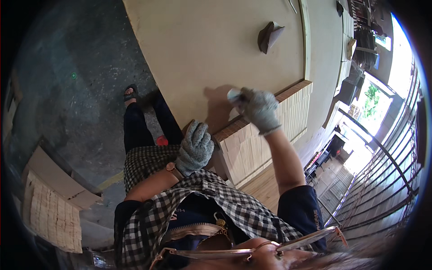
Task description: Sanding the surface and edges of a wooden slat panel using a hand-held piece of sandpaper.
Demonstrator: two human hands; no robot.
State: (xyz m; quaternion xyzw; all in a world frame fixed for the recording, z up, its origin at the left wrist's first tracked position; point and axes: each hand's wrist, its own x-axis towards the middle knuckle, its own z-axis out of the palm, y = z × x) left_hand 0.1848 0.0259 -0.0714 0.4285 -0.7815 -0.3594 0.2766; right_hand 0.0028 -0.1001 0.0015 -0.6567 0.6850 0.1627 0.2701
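Board (216,58), large pale beige sheet, lay flat on a stack of slatted wood panels (265,139), w/ a raised strip along its far edge.

Right hand (260,109), in grey knit glove, was over the board's near edge by the brown trim strip (270,108). Fingers were curled tight round a small pale object (234,94); type couldn't be made out, partly hidden by the glove. Left hand (195,148), same glove, rested on the board's near corner, fingers bent loosely over the edge, nothing gripped, as far as visible.

Dark wedge-shaped block (269,37) sat loose on the board, well beyond the right hand. Small red item (162,141) lay on the concrete floor (81,90) below the board's near corner, beside the person's leg. Sandalled foot (130,94) stood just beside the board's overhanging edge.

Risks, as judged:
- Left hand only rested on the corner; hard rubbing by the right hand could shift the board on the stack.
- Loose block could slide off if the board moved.
- Open footwear near an overhang: toe injury if anything dropped.
- Red item underfoot: poss. trip/slip hazard.
- Knit gloves could snag on the trim strip's edge.
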